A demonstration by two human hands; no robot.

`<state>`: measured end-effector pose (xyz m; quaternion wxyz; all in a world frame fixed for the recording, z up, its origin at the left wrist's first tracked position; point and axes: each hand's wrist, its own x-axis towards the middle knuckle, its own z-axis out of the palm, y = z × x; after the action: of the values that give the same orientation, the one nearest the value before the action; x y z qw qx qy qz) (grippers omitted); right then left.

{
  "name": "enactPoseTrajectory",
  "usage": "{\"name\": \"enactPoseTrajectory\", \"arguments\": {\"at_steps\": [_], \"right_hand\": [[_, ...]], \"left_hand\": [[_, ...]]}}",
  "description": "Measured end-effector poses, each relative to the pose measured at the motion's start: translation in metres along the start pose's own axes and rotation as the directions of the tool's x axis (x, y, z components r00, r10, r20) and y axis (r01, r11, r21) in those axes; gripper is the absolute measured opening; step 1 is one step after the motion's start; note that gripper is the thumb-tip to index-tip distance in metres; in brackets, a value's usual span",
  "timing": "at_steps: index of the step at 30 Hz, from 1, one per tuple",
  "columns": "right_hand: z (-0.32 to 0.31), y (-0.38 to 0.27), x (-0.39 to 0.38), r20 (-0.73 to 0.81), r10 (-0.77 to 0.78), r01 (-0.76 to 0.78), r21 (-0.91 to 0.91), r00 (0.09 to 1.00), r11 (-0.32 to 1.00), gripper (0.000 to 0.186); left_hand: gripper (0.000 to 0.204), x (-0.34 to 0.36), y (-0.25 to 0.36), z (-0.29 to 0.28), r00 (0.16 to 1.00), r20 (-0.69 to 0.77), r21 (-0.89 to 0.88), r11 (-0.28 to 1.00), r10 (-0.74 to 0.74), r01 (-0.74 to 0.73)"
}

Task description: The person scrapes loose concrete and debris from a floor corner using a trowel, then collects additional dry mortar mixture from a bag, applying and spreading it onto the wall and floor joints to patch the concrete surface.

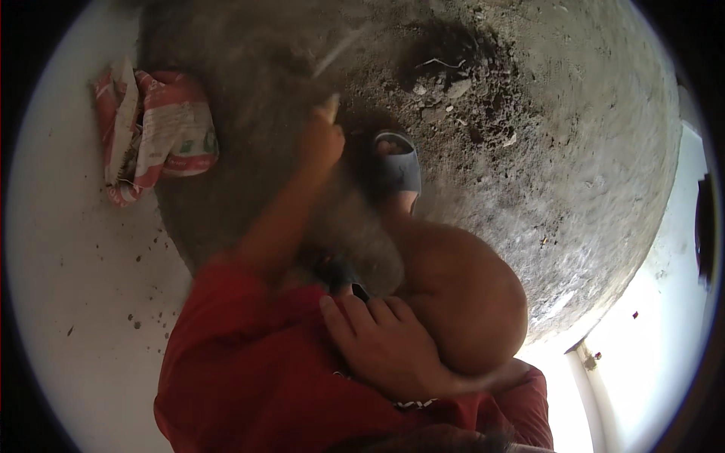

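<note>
Stretched out over the rough grey floor, my left hand (321,143) is closed round a pale-ended tool (332,108). Motion blur and shadow hide the rest of the tool, so its kind does not show. A thin light streak lies on the floor just beyond it. My right hand (385,340) rests flat on my red clothing beside my bent knee (468,294), fingers spread and holding nothing. My foot in a grey sandal (404,170) stands on the floor to the right of my left hand.
At the left, a crumpled red and white sack (181,124) lies with its mouth gaping. Loose rubble (461,90) and dark crumbs spread over the grey floor (589,151) at the far right. Dark specks dot the white surface (98,302) on the left.
</note>
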<state>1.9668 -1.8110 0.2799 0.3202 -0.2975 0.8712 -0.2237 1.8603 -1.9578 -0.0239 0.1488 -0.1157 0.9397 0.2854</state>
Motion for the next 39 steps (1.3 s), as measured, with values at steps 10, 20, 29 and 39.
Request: {"name": "enactPoseTrajectory", "arguments": {"at_steps": [10, 20, 29, 39], "right_hand": [[0.008, -0.003, -0.001, 0.001, -0.042, 0.042, -0.052, 0.999, 0.998, 0.043], [0.001, 0.002, 0.009, 0.028, -0.073, 0.072, 0.061, 0.997, 0.996, 0.044], [-0.024, -0.006, -0.002, 0.340, 0.108, -0.090, -0.067, 0.934, 0.994, 0.017], [-0.061, -0.065, -0.106, -0.260, -0.016, -0.005, -0.080, 0.966, 0.997, 0.047]], "left_hand": [[0.050, -0.035, 0.069, 0.084, 0.978, 0.177, -0.268, 0.962, 0.106, -0.056], [0.038, -0.091, -0.031, 0.032, 0.993, -0.118, 0.158, 0.987, -0.002, 0.020], [0.044, -0.065, 0.029, -0.019, 0.939, 0.205, -0.256, 0.911, -0.277, 0.324], [0.057, -0.346, 0.094, -0.391, 0.954, -0.100, -0.001, 0.958, -0.284, 0.286]]}}
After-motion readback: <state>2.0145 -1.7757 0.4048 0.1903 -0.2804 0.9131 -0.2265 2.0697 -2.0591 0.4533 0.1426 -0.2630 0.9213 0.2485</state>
